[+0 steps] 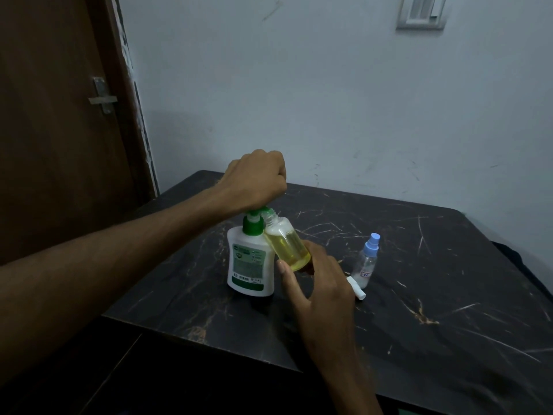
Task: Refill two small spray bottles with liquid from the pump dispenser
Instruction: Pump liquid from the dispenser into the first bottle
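- Pump dispenser (250,262) stands near the table's (449,310) front-left corner; the left hand (257,178), fingers curled shut, presses its green pump head.
- Open spray bottle (287,245), part-filled with yellow liquid, tilts neck-up-left under the spout, pinched at its base by the right hand (317,283).
- Second spray bottle (366,260) stands capped, right of both hands.

Dim, bluish and flat throughout, with soft grain in the dark corners. Faint sheen on the table (419,295), weak shadow under the pump dispenser (250,259). Wide-angle bending along the door (59,115) edge.
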`<action>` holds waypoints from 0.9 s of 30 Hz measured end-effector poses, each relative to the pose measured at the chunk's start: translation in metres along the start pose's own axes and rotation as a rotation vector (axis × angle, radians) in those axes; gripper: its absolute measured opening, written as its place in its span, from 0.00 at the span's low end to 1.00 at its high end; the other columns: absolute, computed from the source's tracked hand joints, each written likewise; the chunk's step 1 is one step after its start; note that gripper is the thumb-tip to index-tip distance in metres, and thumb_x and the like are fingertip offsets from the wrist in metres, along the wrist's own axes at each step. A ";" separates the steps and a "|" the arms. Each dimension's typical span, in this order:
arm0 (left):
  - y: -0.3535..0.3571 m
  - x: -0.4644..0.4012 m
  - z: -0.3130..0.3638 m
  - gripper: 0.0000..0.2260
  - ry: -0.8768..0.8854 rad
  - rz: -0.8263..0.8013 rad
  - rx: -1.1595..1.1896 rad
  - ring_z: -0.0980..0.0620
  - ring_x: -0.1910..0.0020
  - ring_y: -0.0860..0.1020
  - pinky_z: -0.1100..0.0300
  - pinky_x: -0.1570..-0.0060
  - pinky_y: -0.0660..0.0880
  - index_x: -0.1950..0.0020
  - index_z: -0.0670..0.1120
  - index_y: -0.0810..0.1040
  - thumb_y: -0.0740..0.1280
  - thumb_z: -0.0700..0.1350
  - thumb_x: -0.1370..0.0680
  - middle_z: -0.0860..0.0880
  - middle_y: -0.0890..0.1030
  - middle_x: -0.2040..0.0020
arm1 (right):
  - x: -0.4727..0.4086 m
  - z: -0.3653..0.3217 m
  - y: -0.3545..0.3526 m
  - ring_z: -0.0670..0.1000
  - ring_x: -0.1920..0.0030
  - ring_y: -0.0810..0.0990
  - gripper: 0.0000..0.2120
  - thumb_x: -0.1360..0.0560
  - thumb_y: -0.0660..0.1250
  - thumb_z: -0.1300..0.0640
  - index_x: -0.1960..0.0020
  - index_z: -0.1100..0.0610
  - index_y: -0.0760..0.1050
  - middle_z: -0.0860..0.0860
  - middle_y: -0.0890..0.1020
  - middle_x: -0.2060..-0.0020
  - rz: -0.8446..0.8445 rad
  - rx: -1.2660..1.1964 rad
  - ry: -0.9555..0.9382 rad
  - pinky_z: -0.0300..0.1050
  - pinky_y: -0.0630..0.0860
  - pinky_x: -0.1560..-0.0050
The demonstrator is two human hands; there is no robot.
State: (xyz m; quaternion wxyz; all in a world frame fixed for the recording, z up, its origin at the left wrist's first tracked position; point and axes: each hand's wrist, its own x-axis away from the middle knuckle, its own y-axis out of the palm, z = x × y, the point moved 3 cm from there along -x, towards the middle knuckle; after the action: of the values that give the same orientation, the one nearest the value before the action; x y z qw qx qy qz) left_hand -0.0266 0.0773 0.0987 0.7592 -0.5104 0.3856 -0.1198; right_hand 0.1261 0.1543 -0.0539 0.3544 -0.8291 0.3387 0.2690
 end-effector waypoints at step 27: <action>-0.003 0.001 -0.002 0.08 -0.004 -0.004 -0.005 0.47 0.58 0.81 0.48 0.55 0.81 0.54 0.45 0.82 0.63 0.40 0.25 0.47 0.86 0.51 | 0.000 0.000 0.001 0.39 0.48 0.77 0.20 0.19 0.64 0.38 0.33 0.48 0.74 0.42 0.80 0.48 0.005 -0.011 0.008 0.37 0.76 0.48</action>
State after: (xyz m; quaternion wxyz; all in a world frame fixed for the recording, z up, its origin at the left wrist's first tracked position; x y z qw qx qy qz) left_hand -0.0270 0.0739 0.1005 0.7585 -0.5134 0.3834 -0.1191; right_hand 0.1259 0.1542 -0.0547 0.3480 -0.8310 0.3408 0.2686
